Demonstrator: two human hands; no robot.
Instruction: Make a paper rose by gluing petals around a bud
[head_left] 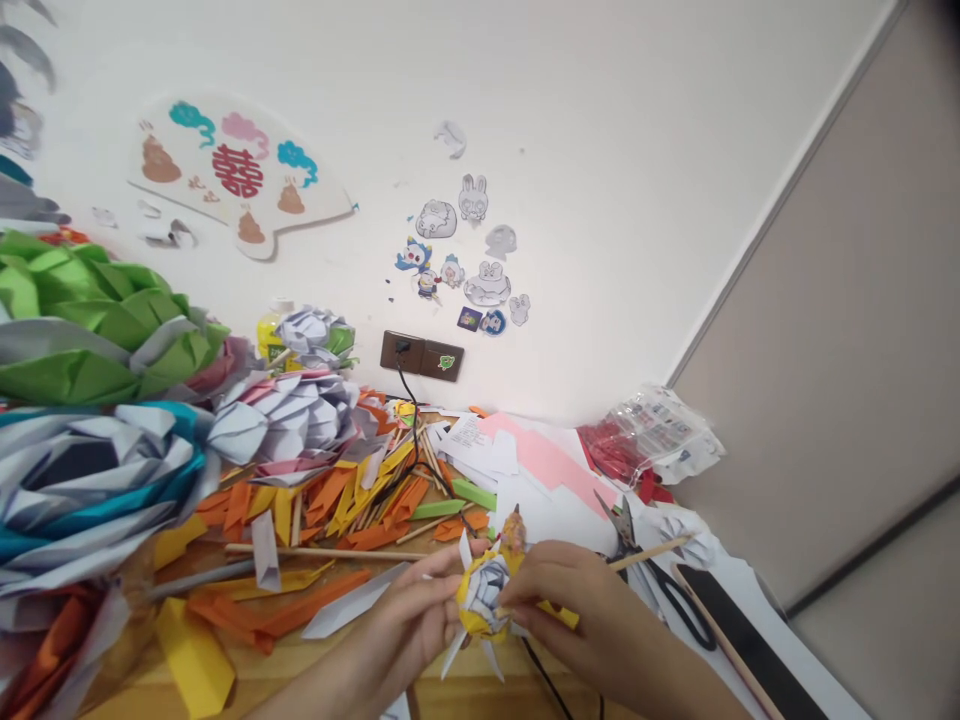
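In front of me, near the table's front edge, is a small folded-paper flower (484, 592) with a white centre and yellow outer folds. Several white paper points stick out below and above it. My left hand (420, 605) grips its left side between thumb and fingers. From the right, my right hand (577, 600) pinches the flower's right edge; its fingertips partly hide that side. A thin wooden stick (652, 551) extends to the upper right from behind my right hand, and whether that hand holds it I cannot tell. A small orange-brown pointed object (514, 530) shows just above the flower.
Large paper flowers, one green (97, 320) and one blue and white (97, 480), crowd the left. Orange and yellow paper strips (360, 490) cover the middle. Scissors (675, 595) and a dark phone-like slab (742, 635) lie right. A black cable (412, 420) runs from the wall socket.
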